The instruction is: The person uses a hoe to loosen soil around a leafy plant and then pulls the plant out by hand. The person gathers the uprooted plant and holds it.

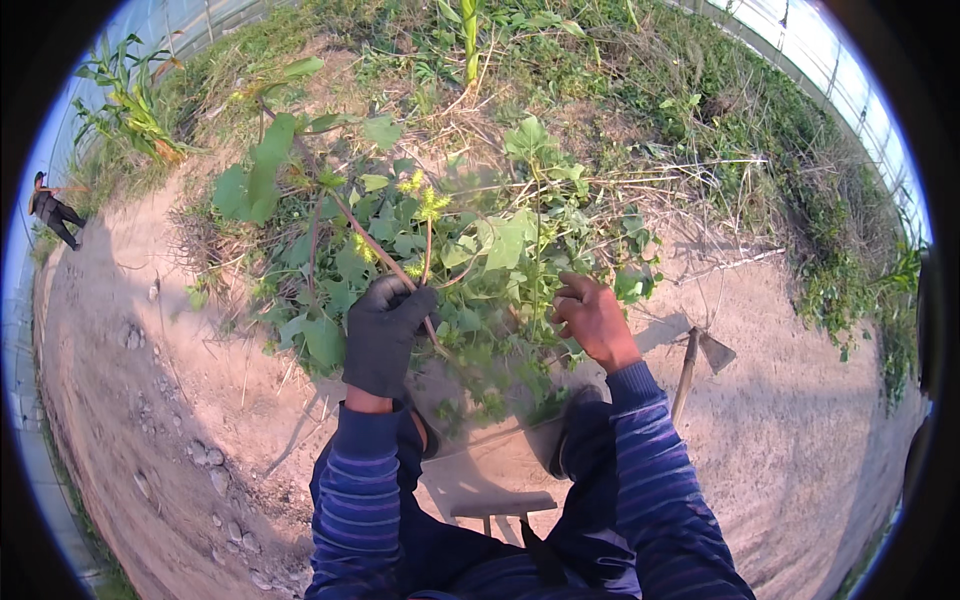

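Observation:
My left hand (384,330), in a dark glove, grips the reddish stem (386,262) of a cut or bent cocklebur-like weed. Spiky yellow-green burs (431,202) grow along it, and broad green leaves (271,169) hang toward its upper left end. The stem's lower end slants past my thumb toward the ground. Bare, my right hand (592,315) hovers over the right side of the leafy clump (469,319). Its fingers are loosely curled and slightly apart, with nothing visible in them. A thin upright green stem (537,255) stands just left of those fingers.
A hoe (686,375) with a metal blade (716,352) lies beside my right forearm. Between my legs is a small stool or bench (504,505). Stones (217,480) dot the dirt at left. Weeds (810,202) cover the right side; another person (54,210) stands far left.

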### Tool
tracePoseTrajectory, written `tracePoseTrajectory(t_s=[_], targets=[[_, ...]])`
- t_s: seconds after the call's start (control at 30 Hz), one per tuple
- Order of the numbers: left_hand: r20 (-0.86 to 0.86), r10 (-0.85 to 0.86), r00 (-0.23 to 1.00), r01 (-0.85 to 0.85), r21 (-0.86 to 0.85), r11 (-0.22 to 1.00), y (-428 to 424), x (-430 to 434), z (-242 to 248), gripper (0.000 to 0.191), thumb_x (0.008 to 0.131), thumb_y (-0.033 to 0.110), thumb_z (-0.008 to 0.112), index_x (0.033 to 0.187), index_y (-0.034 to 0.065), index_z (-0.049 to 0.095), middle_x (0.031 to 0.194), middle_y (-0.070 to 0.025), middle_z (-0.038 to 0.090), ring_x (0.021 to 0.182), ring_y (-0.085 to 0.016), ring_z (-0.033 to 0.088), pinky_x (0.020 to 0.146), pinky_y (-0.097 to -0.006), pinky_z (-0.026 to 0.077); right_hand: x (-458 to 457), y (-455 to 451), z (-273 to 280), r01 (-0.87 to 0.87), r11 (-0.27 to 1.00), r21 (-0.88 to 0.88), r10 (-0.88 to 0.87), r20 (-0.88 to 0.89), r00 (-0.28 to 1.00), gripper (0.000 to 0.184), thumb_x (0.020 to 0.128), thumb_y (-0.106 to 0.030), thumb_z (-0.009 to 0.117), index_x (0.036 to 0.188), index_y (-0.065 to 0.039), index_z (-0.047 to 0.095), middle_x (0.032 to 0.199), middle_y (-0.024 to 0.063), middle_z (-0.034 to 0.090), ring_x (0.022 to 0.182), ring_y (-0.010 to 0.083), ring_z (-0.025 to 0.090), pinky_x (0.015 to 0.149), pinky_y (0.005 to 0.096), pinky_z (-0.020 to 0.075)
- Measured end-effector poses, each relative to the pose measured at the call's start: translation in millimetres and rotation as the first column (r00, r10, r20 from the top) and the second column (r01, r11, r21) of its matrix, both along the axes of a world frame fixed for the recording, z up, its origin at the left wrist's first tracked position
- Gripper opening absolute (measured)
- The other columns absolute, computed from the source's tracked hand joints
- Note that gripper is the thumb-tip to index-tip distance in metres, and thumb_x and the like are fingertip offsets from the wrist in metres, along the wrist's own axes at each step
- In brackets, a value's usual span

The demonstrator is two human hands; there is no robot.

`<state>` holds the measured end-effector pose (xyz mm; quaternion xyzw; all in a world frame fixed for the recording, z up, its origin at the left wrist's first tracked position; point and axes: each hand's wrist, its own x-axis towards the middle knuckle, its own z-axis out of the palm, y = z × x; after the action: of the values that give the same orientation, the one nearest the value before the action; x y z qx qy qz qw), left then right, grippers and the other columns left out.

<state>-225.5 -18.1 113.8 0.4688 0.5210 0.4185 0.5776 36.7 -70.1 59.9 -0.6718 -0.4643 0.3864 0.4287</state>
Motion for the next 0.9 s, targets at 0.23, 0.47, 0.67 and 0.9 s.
tracePoseTrajectory(t_s=[0.23, 0.47, 0.67, 0.9], targets=[[0.1, -0.05, 0.994, 0.052, -0.011, 0.999, -7, 16, -15, 0.017, 0.087, 0.014, 0.072, 0.094, 0.0, 0.066, 0.075, -0.0016, 0.064, 0.063, -0.007, 0.058, 0.057, -0.0225, 0.048, -9, -10, 39, -0.104, 0.99, -0.091, 0.07, -0.317, 0.946, 0.023, 0.092, -0.016, 0.062, 0.107, 0.0, 0.069, 0.081, 0.0031, 0.068, 0.063, 0.0086, 0.06, 0.052, 0.024, 0.0452], [0.016, -0.182, 0.983, 0.182, 0.004, 0.983, -14, 33, -28, 0.017, 0.088, 0.015, 0.07, 0.097, 0.0008, 0.065, 0.081, -0.0056, 0.067, 0.072, -0.013, 0.065, 0.065, -0.027, 0.052, -29, -16, 51, -0.212, 0.973, -0.092, 0.165, -0.361, 0.918, 0.025, 0.09, -0.024, 0.069, 0.104, -0.002, 0.07, 0.079, 0.0007, 0.066, 0.062, 0.0068, 0.058, 0.05, 0.0213, 0.043], [-0.049, -0.293, 0.955, 0.294, 0.016, 0.956, -30, 55, -39, 0.015, 0.087, 0.013, 0.073, 0.095, 0.0024, 0.065, 0.085, -0.0029, 0.067, 0.076, -0.009, 0.062, 0.068, -0.0263, 0.05, -37, -17, 43, -0.007, 1.0, 0.017, 0.014, -0.46, 0.888, 0.025, 0.089, -0.016, 0.071, 0.106, 0.001, 0.068, 0.074, 0.0001, 0.06, 0.051, 0.0072, 0.051, 0.044, 0.0221, 0.0385], [-0.142, -0.329, 0.934, 0.339, 0.05, 0.94, -34, 68, -46, 0.015, 0.085, 0.01, 0.073, 0.097, 0.0024, 0.068, 0.085, -0.001, 0.067, 0.077, -0.008, 0.06, 0.07, -0.0249, 0.05, -37, -18, 40, 0.158, 0.974, 0.162, -0.085, -0.384, 0.919, 0.015, 0.086, -0.014, 0.074, 0.09, -0.002, 0.066, 0.067, -0.0011, 0.059, 0.05, 0.0067, 0.047, 0.045, 0.0227, 0.0371]])
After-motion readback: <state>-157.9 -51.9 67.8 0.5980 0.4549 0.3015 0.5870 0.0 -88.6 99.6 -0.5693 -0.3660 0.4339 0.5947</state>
